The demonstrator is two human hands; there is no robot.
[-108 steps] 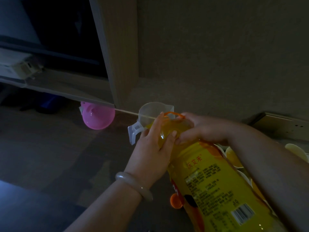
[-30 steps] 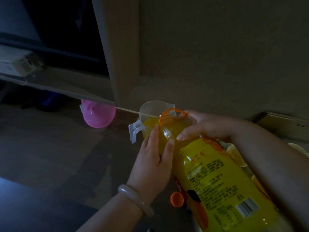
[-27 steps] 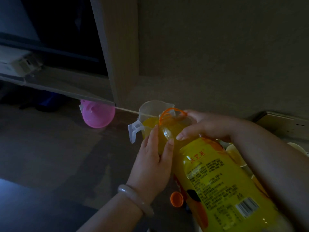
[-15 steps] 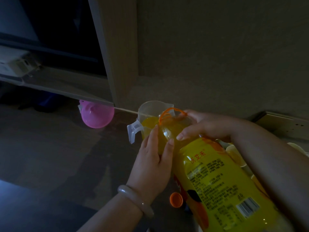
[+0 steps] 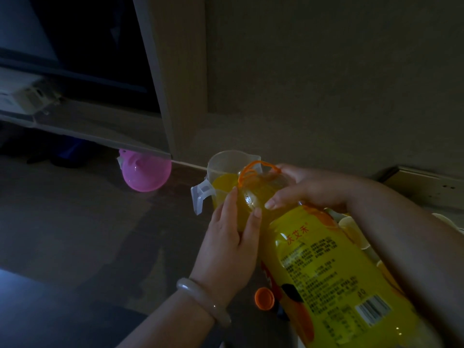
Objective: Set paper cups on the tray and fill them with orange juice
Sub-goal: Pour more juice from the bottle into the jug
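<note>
Gripping the juice bottle (image 5: 326,267) from both sides, the fingers (image 5: 232,197) of our left hand (image 5: 231,247) cup its shoulder from below, thumb across the front. Those of our right hand (image 5: 313,187) curl over the neck from above. We hold the bottle tilted, its mouth over the rim of the clear jug (image 5: 226,169) on the table (image 5: 75,222). Its orange cap (image 5: 264,298) lies on the table beneath the bottle.

The paper cups (image 5: 354,229) show as pale rims just behind the bottle, under our right forearm. We cannot make out the tray in this dim light.

We judge the step in hand to be filling the jug, ahead of filling the cups. Next we probably need to tip the bottle back upright before the jug runs too full, then take the jug by its handle.

A few seconds ago the jug looked nearly clear. Now yellow juice stands in its lower part, and the bottle neck sits higher. The cap and the pink funnel (image 5: 145,172) have not moved.
</note>
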